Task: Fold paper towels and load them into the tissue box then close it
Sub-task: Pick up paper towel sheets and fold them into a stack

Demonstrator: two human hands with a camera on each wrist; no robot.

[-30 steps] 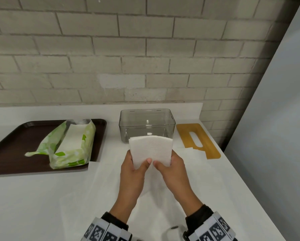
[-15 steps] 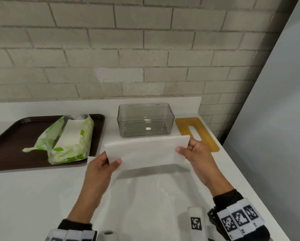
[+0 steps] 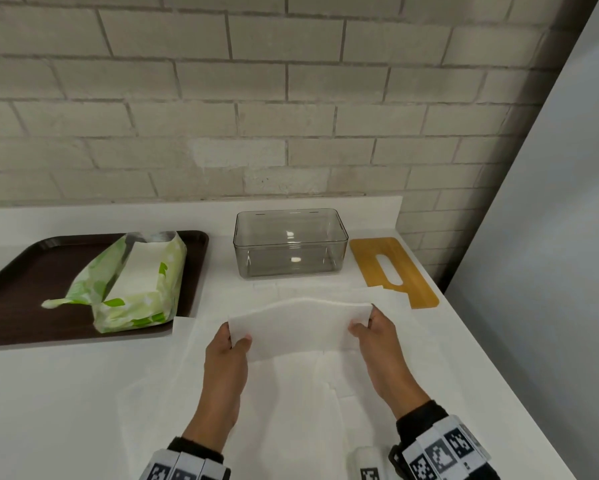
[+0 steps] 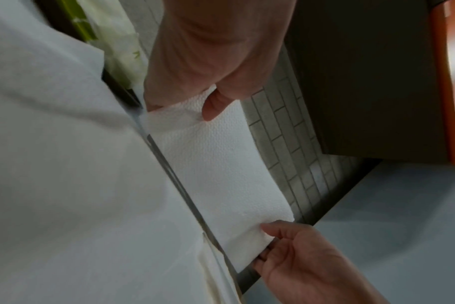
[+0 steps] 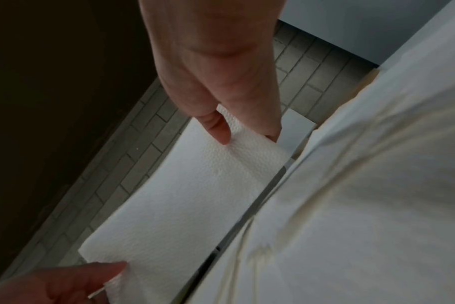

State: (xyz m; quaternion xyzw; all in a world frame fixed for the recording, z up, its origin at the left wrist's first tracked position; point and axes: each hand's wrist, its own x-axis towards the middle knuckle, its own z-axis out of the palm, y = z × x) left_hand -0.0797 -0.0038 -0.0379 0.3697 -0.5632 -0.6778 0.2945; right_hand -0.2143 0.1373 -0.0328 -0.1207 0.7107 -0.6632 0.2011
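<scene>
Both hands, left hand (image 3: 227,353) and right hand (image 3: 374,336), pinched the paper towel (image 3: 300,329) ends; it had opened from its narrow fold, tissue box (image 3: 290,243) unloaded.

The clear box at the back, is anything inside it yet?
The clear box looks empty: its bare floor shows through the walls, with only glints of light. The paper towel is held in front.

Head view bright, even; wrist views dim, blurred.
</scene>
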